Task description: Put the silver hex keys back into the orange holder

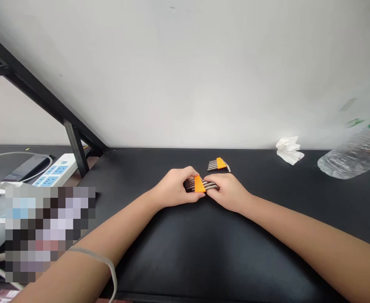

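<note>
Between my two hands, just above or on the black table, is a set of hex keys [210, 185] in an orange holder [199, 184]. My left hand [177, 187] is closed around the holder, thumb and fingers at its two edges. The fingers of my right hand [231, 191] pinch the metal keys at the right end. A second hex key set [221, 163], also with an orange holder, lies on the table just behind my right hand. Its straight ends point left and one bent key sticks out at the right. My fingers partly hide the held keys.
A crumpled white tissue [289, 150] and a clear plastic bottle [355, 153] lie at the back right by the wall. To the left are a white power strip [57, 169], a phone [25, 167], cables and a black metal frame [76, 145]. A pale cable [101, 256] crosses my left forearm.
</note>
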`<state>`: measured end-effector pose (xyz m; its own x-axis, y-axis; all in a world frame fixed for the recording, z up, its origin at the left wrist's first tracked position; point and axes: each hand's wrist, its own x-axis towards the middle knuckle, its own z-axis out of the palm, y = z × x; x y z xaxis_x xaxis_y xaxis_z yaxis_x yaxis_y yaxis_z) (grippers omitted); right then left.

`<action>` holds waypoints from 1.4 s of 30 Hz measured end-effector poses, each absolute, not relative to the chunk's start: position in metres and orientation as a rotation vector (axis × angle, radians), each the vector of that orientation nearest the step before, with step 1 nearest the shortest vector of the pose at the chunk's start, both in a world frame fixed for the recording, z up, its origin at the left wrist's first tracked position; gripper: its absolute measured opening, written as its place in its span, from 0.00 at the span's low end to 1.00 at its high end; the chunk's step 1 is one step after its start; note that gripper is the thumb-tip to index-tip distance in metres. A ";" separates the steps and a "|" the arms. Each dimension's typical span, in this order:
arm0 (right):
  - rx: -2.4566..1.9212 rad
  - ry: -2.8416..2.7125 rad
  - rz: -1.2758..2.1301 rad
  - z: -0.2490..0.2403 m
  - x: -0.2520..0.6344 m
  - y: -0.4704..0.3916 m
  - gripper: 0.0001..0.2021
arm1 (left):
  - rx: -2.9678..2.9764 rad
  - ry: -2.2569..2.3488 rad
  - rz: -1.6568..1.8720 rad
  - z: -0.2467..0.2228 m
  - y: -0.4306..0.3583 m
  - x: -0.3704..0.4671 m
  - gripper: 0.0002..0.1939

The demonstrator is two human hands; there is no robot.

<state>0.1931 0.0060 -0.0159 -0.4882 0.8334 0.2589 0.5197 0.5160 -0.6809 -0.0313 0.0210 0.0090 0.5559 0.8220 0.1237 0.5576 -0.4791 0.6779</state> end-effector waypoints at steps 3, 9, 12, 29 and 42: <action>-1.121 -2.162 0.688 -0.017 0.194 0.006 0.08 | 2.192 1.107 0.597 0.007 0.023 -0.032 0.19; -1.168 -2.085 0.778 -0.014 0.200 0.010 0.11 | 2.226 1.101 0.584 0.008 0.029 -0.038 0.19; -1.140 -1.998 1.185 -0.010 0.206 0.014 0.05 | 2.239 1.071 0.571 0.010 0.031 -0.041 0.18; -0.597 -1.156 2.315 -0.012 0.211 0.016 0.17 | 2.136 0.907 0.698 0.014 0.029 -0.042 0.20; -0.433 -1.150 2.352 -0.012 0.223 0.022 0.16 | 2.173 0.881 0.663 0.012 0.035 -0.046 0.24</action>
